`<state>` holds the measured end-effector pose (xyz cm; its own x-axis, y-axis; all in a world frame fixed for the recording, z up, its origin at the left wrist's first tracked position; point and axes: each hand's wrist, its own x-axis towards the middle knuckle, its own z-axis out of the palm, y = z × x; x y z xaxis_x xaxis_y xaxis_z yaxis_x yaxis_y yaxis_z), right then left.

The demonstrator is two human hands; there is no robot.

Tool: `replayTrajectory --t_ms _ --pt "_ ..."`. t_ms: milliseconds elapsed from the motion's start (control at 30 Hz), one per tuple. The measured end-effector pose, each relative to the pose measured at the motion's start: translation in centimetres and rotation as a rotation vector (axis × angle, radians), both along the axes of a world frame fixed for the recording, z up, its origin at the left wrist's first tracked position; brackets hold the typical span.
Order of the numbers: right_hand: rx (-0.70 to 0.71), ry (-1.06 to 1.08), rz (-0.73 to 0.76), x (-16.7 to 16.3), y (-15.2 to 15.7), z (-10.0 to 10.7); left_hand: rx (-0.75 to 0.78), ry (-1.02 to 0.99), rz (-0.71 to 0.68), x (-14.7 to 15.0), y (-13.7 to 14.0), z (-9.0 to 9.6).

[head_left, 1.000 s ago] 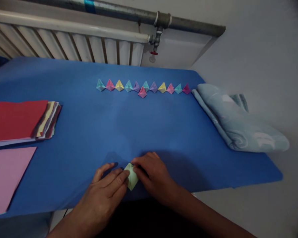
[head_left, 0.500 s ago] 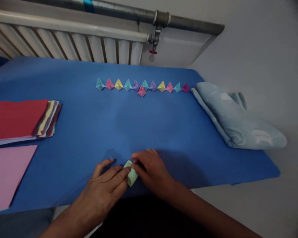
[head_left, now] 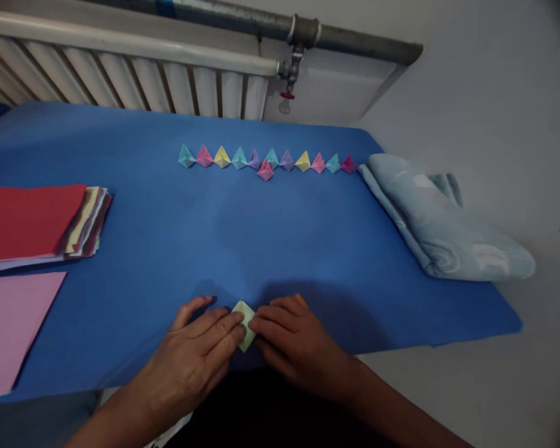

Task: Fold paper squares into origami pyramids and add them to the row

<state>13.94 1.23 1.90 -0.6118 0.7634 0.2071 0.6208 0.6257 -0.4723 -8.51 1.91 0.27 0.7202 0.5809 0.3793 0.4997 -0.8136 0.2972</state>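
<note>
A small piece of pale green paper (head_left: 244, 307), folded into a diamond, lies on the blue table near its front edge. My left hand (head_left: 191, 351) holds the paper down from the left, fingertips on its face and thumb apart on the table side. From the right, my right hand (head_left: 303, 345) grips the paper's right edge with its fingers close together; its thumb is largely hidden. The fingertips of both hands cover parts of the paper's middle.
A row of small folded paper pieces (head_left: 239, 159) in several colours stands toward the back, one pink piece (head_left: 265, 170) in front. Stacked coloured paper (head_left: 32, 221) and a pink sheet (head_left: 18, 330) lie left. A folded light-blue cloth (head_left: 438, 218) sits right; a radiator (head_left: 149, 81) is behind.
My right hand has turned flatter and shifted slightly right, its fingers now along the paper's right edge. My left hand stays nearly in place on the paper. The view has shifted slightly.
</note>
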Motion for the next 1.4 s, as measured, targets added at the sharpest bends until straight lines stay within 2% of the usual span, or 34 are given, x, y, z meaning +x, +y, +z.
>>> replayTrajectory --t_ms 167,433,933,1400 --pt "0.071 -0.031 -0.017 -0.24 0.14 -0.28 0.011 -0.049 0.014 0.02 0.31 0.08" --pt "0.079 -0.057 -0.006 -0.19 0.18 -0.17 -0.027 -0.075 0.023 0.1 0.31 -0.32" --pt "0.005 -0.025 -0.04 -0.41 0.3 -0.54 -0.076 -0.054 0.094 0.39 0.32 -0.66" --pt "-0.027 0.035 -0.105 -0.61 0.46 -0.38 -0.223 -0.125 0.119 0.62 0.85 -0.34"
